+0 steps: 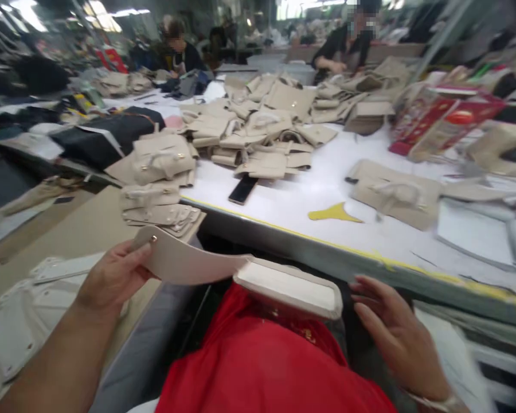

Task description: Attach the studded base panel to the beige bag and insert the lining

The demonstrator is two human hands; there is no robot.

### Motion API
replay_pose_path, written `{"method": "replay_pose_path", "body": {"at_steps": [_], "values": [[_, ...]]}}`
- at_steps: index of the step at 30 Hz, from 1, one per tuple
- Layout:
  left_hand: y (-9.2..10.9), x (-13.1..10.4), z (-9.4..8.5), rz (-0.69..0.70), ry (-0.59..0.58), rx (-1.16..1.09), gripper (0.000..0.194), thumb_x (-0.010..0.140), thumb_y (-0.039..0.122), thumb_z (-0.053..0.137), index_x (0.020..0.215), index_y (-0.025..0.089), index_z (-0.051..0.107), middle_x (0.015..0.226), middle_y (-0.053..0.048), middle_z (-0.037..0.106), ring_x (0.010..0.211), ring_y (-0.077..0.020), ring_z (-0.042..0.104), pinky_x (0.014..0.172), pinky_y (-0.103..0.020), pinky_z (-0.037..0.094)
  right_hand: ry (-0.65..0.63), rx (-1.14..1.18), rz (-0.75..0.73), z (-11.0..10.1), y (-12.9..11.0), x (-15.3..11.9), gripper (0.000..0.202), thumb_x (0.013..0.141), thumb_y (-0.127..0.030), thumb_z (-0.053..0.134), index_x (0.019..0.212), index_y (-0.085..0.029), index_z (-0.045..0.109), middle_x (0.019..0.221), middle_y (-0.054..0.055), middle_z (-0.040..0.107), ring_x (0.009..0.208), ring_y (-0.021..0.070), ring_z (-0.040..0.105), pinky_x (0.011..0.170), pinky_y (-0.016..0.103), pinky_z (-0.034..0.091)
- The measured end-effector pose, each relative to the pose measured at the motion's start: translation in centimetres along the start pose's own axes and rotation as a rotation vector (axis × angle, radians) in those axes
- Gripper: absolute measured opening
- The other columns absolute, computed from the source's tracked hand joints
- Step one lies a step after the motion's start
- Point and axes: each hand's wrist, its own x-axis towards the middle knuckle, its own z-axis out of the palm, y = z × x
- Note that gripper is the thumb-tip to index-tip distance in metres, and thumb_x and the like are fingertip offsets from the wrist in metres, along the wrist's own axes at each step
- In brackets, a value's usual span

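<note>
Between thumb and fingers, my left hand [118,275] grips the end of a beige bag flap [189,263], close to a small metal stud. The flap curves right and meets a pale, box-like bag body [288,288] in front of my red top. My right hand [393,330] is just right of that body, fingers spread and apart from it. Beyond my left hand, a stack of beige flap pieces [161,212] rests on the board at the left. White pieces with studs [30,312] lie below, near my left forearm.
A white table [284,201] with a yellow-taped edge runs across ahead. It bears a heap of beige bag parts [262,120], a phone [243,189], a yellow cutout [334,213] and a red printed bag [442,120]. Two people work at the far side.
</note>
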Motion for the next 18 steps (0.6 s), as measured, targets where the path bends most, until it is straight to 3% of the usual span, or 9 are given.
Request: {"method": "replay_pose_path", "body": {"at_steps": [2, 4, 6, 8, 11, 14, 18], "values": [[-1.5, -1.2, 4.1, -0.105, -0.137, -0.039, 0.021, 0.068, 0.033, 0.068, 0.087, 0.023, 0.066, 0.075, 0.000, 0.068, 0.065, -0.0189, 0.062, 0.058, -0.033, 0.055, -0.149, 0.301, 0.055, 1.1, -0.6, 0.1, 0.055, 0.082, -0.051, 0.047, 0.131, -0.028, 0.034, 0.130, 0.012, 0.045, 0.109, 0.0246, 0.053, 0.084, 0.038, 0.050], [-3.5, -1.9, 8.0, -0.215, -0.220, -0.095, 0.026, 0.066, 0.033, 0.071, 0.087, 0.019, 0.066, 0.074, -0.002, 0.067, 0.062, -0.0171, 0.062, 0.054, -0.030, 0.055, -0.334, 0.517, 0.185, 2.1, -0.7, 0.2, 0.057, 0.083, -0.058, 0.040, 0.127, -0.022, 0.041, 0.126, 0.014, 0.049, 0.103, 0.0253, 0.057, 0.076, 0.036, 0.053], [-5.5, -2.1, 11.1, -0.287, -0.233, -0.150, 0.032, 0.066, 0.032, 0.072, 0.092, 0.017, 0.064, 0.080, -0.003, 0.067, 0.066, -0.0163, 0.063, 0.056, -0.029, 0.056, -0.453, 0.671, 0.358, 2.6, -0.2, 0.0, 0.061, 0.084, -0.063, 0.030, 0.116, -0.017, 0.053, 0.110, 0.015, 0.059, 0.086, 0.0232, 0.062, 0.064, 0.033, 0.054], [-7.2, -2.1, 13.1, -0.316, -0.211, -0.183, 0.035, 0.066, 0.031, 0.072, 0.096, 0.016, 0.062, 0.090, -0.004, 0.067, 0.073, -0.0164, 0.064, 0.060, -0.028, 0.056, -0.457, 0.813, 0.492, 2.5, 0.6, -0.5, 0.064, 0.084, -0.065, 0.025, 0.104, -0.014, 0.059, 0.091, 0.012, 0.065, 0.073, 0.0201, 0.063, 0.055, 0.029, 0.053], [-9.1, -1.8, 14.5, -0.362, -0.182, -0.168, 0.038, 0.065, 0.030, 0.073, 0.098, 0.014, 0.061, 0.094, -0.006, 0.067, 0.078, -0.0180, 0.064, 0.064, -0.028, 0.057, -0.328, 0.896, 0.552, 2.1, 1.9, -1.0, 0.048, 0.082, -0.059, 0.042, 0.092, -0.015, 0.059, 0.076, 0.005, 0.065, 0.066, 0.0159, 0.062, 0.055, 0.025, 0.052], [-10.0, -1.7, 14.8, -0.393, -0.174, -0.106, 0.041, 0.064, 0.032, 0.073, 0.099, 0.015, 0.060, 0.091, -0.006, 0.067, 0.078, -0.0185, 0.064, 0.064, -0.028, 0.056, -0.248, 0.771, 0.542, 1.7, 2.8, -0.5, 0.034, 0.073, -0.049, 0.062, 0.077, -0.015, 0.056, 0.068, 0.000, 0.063, 0.062, 0.0133, 0.062, 0.058, 0.024, 0.052], [-10.2, -1.5, 14.7, -0.289, -0.216, 0.163, 0.043, 0.066, 0.042, 0.069, 0.100, 0.018, 0.059, 0.090, -0.002, 0.067, 0.080, -0.0178, 0.062, 0.067, -0.025, 0.052, -0.191, 0.535, 0.518, 1.6, 4.0, 1.1, 0.031, 0.075, -0.046, 0.059, 0.070, -0.015, 0.053, 0.054, -0.002, 0.060, 0.048, 0.0106, 0.057, 0.047, 0.020, 0.046]]}}
